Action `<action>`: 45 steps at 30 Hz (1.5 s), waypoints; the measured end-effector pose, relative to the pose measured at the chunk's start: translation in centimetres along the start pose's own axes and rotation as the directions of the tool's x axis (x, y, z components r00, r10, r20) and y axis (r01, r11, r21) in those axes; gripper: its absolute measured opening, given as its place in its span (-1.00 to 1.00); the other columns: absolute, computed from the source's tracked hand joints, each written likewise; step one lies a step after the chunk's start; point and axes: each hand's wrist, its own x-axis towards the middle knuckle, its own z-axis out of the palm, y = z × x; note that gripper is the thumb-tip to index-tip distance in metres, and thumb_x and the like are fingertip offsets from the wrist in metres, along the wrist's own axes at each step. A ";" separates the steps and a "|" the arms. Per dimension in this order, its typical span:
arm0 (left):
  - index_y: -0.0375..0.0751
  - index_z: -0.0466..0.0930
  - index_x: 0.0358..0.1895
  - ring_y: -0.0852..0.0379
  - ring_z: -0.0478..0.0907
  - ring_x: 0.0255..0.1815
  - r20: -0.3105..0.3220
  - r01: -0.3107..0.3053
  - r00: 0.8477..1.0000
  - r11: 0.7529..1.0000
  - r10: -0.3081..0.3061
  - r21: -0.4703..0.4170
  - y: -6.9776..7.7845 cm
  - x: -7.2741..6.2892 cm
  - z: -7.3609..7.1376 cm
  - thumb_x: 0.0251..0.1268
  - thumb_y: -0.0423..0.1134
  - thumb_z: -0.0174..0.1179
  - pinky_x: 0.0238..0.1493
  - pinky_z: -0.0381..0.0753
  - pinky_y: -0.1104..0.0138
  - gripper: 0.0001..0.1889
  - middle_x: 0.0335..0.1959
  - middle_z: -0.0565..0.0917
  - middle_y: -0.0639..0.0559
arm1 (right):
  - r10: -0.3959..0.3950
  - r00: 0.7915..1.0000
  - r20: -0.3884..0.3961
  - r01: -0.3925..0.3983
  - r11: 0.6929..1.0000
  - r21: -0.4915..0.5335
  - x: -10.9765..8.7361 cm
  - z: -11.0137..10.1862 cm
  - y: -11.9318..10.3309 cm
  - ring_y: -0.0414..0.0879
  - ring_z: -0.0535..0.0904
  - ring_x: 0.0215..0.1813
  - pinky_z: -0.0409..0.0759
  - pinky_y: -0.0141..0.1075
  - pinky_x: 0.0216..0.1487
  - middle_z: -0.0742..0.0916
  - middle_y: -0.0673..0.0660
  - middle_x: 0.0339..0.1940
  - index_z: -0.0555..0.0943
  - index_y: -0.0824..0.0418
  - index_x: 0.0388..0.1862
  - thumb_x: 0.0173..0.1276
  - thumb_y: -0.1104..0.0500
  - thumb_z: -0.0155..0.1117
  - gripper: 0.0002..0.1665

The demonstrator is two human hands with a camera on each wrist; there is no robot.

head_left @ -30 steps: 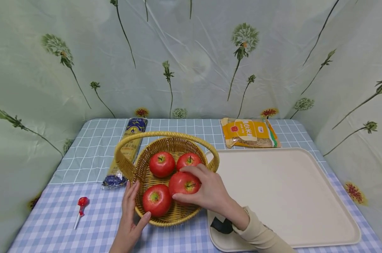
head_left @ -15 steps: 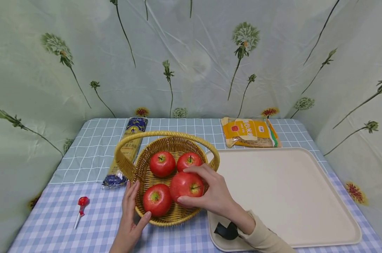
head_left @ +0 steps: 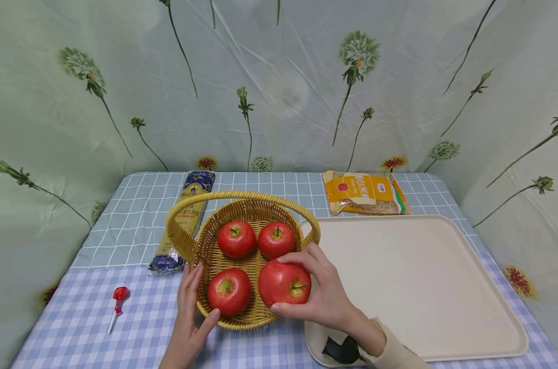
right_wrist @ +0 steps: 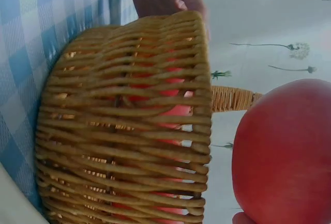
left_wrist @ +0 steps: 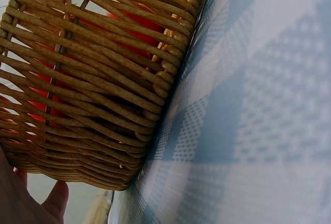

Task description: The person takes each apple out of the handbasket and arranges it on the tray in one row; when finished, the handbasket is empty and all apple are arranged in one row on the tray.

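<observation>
In the head view a red apple (head_left: 282,283) is held between the thumb and fingers of my right hand (head_left: 326,293), at the right front rim of a wicker basket (head_left: 207,243). The right wrist view has this apple (right_wrist: 287,154) up past the rim level, apart from the weave. My left hand (head_left: 188,315) rests against the basket's left front side, fingers extended along the outside and thumb at the rim. Inside the basket sit three more red apples: one at back left (head_left: 236,239), one at back right (head_left: 276,240) and one at front left (head_left: 230,292).
A beige tray (head_left: 413,287) lies to the right of the basket. Behind it is an orange food packet (head_left: 365,193). A spaghetti packet (head_left: 186,220) lies behind the basket's left side, and a red lollipop (head_left: 119,302) at left. The basket's tall handle (head_left: 244,195) arches over it.
My right hand has lifted the apple from among the others and moved it right and toward me, to the rim. The left hand and the basket have stayed in place.
</observation>
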 end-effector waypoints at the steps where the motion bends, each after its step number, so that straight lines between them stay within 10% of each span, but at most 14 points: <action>1: -0.27 -0.03 0.49 -0.13 -0.41 0.49 0.000 0.001 1.000 1.000 -0.001 -0.001 0.0 0.0 0.0 0.10 -0.44 0.21 0.30 -0.25 -0.12 -0.14 0.48 -0.05 -0.10 | -0.008 1.000 -0.002 0.008 1.000 0.012 -0.1 -0.1 0.0 -0.06 0.46 -0.03 0.62 -0.22 -0.25 0.51 0.02 -0.10 0.54 0.01 0.07 -0.16 0.03 0.60 -0.27; 30: -0.29 -0.01 0.48 -0.14 -0.37 0.49 -0.008 -0.006 1.000 1.000 0.006 0.025 0.0 0.0 -0.2 0.08 -0.45 0.22 0.36 -0.23 0.21 -0.13 0.48 -0.03 -0.09 | 0.134 0.974 -0.182 -0.119 0.989 0.092 -3.3 -5.2 0.9 -0.03 0.46 -0.05 0.63 -0.23 -0.24 0.54 0.10 -0.09 0.49 0.24 0.05 -0.21 0.31 0.52 -0.27; 45: -0.25 -0.02 0.49 -0.13 -0.37 0.49 -0.005 -0.008 1.000 1.000 0.009 0.029 0.2 0.1 -0.2 0.08 -0.45 0.22 0.36 -0.26 0.30 -0.12 0.47 -0.02 -0.10 | 0.167 0.920 -0.354 -0.236 0.958 -0.161 -3.4 -7.4 2.6 -0.13 0.43 -0.05 0.56 -0.42 -0.29 0.54 0.05 -0.10 0.51 0.27 0.04 -0.28 0.42 0.55 -0.23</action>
